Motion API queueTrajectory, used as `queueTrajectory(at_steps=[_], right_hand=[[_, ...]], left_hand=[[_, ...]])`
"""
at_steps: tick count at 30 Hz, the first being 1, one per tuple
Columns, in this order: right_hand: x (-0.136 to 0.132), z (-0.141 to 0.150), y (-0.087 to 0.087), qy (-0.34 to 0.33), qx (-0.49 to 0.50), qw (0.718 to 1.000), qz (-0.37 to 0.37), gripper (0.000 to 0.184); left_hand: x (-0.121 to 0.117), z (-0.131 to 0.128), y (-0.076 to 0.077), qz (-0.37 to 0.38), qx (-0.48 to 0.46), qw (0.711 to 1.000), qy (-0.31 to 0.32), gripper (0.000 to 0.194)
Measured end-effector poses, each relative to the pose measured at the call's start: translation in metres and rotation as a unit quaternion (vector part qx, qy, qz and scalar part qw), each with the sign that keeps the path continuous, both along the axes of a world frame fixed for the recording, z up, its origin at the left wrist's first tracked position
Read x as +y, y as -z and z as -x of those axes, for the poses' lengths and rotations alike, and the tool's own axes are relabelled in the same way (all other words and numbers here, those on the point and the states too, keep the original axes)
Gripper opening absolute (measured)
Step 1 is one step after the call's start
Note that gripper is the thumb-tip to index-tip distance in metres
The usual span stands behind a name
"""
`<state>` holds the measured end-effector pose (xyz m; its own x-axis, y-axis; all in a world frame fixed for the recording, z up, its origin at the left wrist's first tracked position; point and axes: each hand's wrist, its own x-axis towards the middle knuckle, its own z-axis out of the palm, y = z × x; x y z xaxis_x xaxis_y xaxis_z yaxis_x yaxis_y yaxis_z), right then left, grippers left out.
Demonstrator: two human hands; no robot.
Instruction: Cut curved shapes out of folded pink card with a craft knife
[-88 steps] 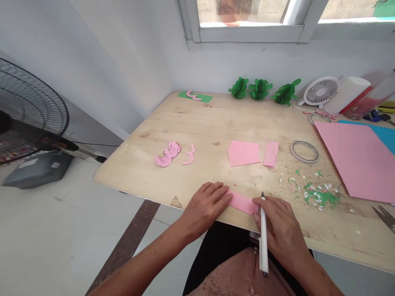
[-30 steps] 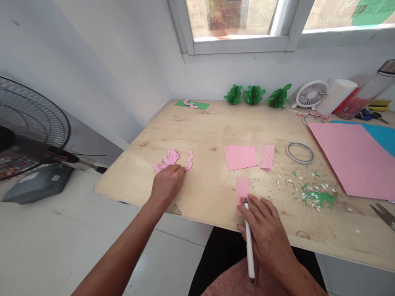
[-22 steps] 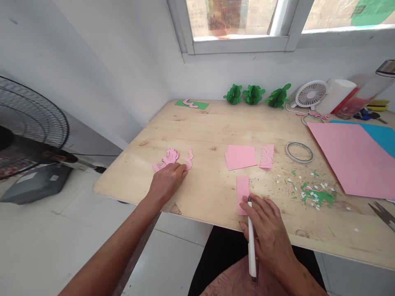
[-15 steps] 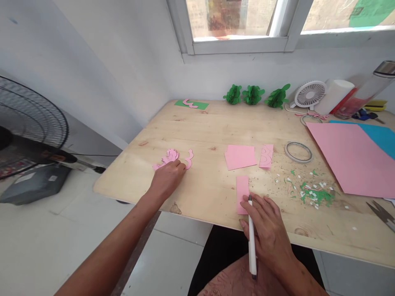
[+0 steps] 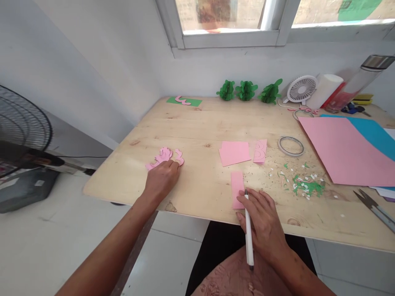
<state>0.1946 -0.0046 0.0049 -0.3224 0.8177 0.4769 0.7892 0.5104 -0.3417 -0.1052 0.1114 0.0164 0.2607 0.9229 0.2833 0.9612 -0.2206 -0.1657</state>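
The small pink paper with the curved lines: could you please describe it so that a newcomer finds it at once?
On the wooden table, find the nearer grey ring. To its left, just right of the overlapping pink sheets, lies the small pink paper. Unlike those sheets and the plain strip at the right hand, it shows drawn curves.

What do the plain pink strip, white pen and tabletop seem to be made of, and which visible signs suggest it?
Plain pink strip: matt paper or thin card; flat, crisp-edged.
White pen: probably smooth plastic; even white barrel.
Tabletop: smooth wood, or wood-look surface; pale grain and knots.
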Motion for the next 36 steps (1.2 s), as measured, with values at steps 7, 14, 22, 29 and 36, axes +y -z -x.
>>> queueTrajectory(at_steps=[7,14,22,29,36], right_hand=[[0.000,-0.003,0.000,0.010,0.034,0.999,0.016,0.032],[0.002,-0.003,0.001,0.041,0.040,0.998,0.022,0.032],[0.002,-0.003,0.005,0.061,0.044,0.997,0.016,0.033],[0.004,-0.003,0.007,0.061,0.045,0.997,0.012,0.036],[0.005,-0.001,0.002,0.073,0.046,0.996,0.035,0.030]], left_hand=[[-0.028,-0.025,-0.004,-0.060,-0.089,0.994,0.033,0.030],[-0.073,-0.092,-0.014,-0.050,-0.232,0.963,0.127,0.021],[-0.085,-0.139,-0.007,-0.024,-0.268,0.936,0.227,0.018],[-0.090,-0.142,0.002,-0.024,-0.234,0.938,0.255,0.018],[-0.086,-0.133,0.003,-0.026,-0.242,0.938,0.248,0.019]])
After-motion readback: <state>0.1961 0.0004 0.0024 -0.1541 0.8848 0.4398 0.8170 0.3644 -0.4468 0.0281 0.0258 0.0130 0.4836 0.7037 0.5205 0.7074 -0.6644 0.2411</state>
